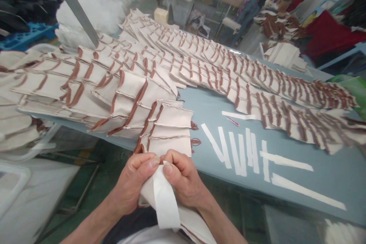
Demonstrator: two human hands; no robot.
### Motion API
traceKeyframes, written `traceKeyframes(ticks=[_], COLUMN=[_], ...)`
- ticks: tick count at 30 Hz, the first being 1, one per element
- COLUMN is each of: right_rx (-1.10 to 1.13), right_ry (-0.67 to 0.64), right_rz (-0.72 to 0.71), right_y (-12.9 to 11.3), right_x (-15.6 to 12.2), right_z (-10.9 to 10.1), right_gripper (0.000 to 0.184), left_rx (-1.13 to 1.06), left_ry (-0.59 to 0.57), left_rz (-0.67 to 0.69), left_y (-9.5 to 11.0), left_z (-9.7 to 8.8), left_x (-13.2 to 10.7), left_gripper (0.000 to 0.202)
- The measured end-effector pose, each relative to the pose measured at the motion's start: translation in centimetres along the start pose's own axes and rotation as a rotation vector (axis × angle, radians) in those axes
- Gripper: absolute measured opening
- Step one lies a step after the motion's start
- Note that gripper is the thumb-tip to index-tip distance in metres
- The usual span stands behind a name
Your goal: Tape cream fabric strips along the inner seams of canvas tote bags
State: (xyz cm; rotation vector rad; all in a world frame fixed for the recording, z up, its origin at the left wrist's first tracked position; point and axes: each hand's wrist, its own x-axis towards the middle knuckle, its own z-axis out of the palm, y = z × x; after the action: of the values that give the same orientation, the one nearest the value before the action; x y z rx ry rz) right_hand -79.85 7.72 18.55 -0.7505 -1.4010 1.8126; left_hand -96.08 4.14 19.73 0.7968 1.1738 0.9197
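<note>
My left hand (134, 181) and my right hand (183, 177) meet at the near edge of the blue table (328, 175), both pinched on a cream fabric piece (194, 225) that hangs toward my lap. A white strip (166, 202) runs down over that piece from between my thumbs. Just beyond my fingers lies the nearest stack of cream pieces with brown trim (171, 129).
Long overlapping rows of cream, brown-trimmed pieces (257, 84) cover the table from left to far right. Several white strips (240, 148) lie flat on the table to the right of my hands. White bags (97, 4) and more fabric piles stand behind. A white bin (17, 183) sits at the left.
</note>
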Motion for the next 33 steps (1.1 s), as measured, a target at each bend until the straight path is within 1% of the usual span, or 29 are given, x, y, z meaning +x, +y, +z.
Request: traceKeyframes(ticks=[4,7,11,13,16,20,22,24,26,29,31,33], right_rx=[0.0,-0.026,-0.067,-0.113,-0.174,-0.202,-0.22,-0.247,-0.28,-0.356,-0.433,-0.506], right_ry=[0.072,0.043,0.02,0.02,-0.032,-0.132,-0.157,-0.173,-0.187,-0.216,-0.213,-0.184], right_rz=[0.014,0.008,-0.014,-0.023,0.001,0.018,0.026,0.024,0.008,-0.021,-0.039,-0.055], right_y=[0.9,1.1,1.0,0.9,0.6,-0.4,-1.1,-1.8,-2.5,-3.6,-4.3,-4.9], right_x=[-0.2,-0.5,-0.7,-0.6,-0.3,0.3,0.4,0.4,0.3,0.1,0.1,0.1], right_z=[0.0,0.0,0.3,0.3,-0.1,-0.7,-0.8,-1.0,-1.1,-1.3,-1.2,-1.1], right_gripper=[0.055,0.052,0.049,0.05,0.054,0.055,0.053,0.047,0.038,0.024,0.016,0.013], left_rx=[0.063,0.144,0.31,0.357,0.362,0.288,0.226,0.179,0.227,0.407,0.496,0.57], left_ry=[0.064,0.084,0.163,0.186,0.167,0.092,0.038,-0.028,-0.09,-0.118,-0.117,-0.112], left_rz=[0.046,0.077,0.197,0.231,0.211,0.133,0.092,0.077,0.125,0.237,0.248,0.237], left_y=[-0.6,-0.5,0.4,0.7,0.6,0.3,0.3,0.6,1.3,2.6,3.3,3.6], left_z=[0.5,0.6,0.4,0.2,0.0,-0.5,-1.0,-1.5,-2.1,-2.4,-2.3,-2.3], left_x=[0.2,0.0,-0.3,-0.4,-0.3,-0.5,-0.7,-1.0,-1.3,-1.7,-1.9,-2.2], left_gripper=[0.065,0.059,0.049,0.05,0.062,0.08,0.085,0.085,0.08,0.058,0.043,0.034])
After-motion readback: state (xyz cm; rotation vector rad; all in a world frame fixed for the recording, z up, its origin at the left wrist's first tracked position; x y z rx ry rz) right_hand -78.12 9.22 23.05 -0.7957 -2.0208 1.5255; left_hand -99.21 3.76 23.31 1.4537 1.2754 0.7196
